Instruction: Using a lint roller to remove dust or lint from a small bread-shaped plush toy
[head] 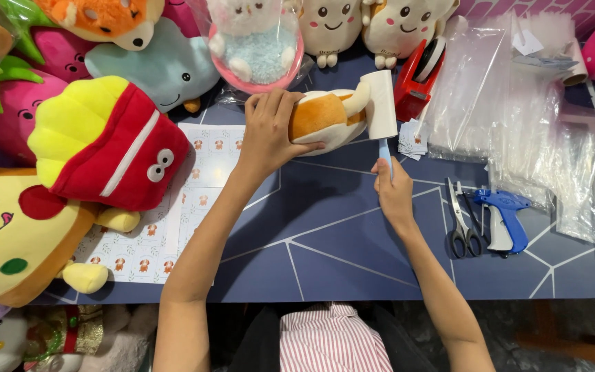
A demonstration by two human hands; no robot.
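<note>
White lint roller [382, 105] gripped in right hand [392, 194], apparently against orange-and-white plush toy [325, 118] under clasping left hand [268, 132].

The middle of the surface [339, 234] toward its near edge lies open between both forearms. Plush toys [105, 141] block the left edge and far edge; scissors [463, 219], a blue tagging gun [505, 217] and clear bags [538, 131] block the right side.
</note>
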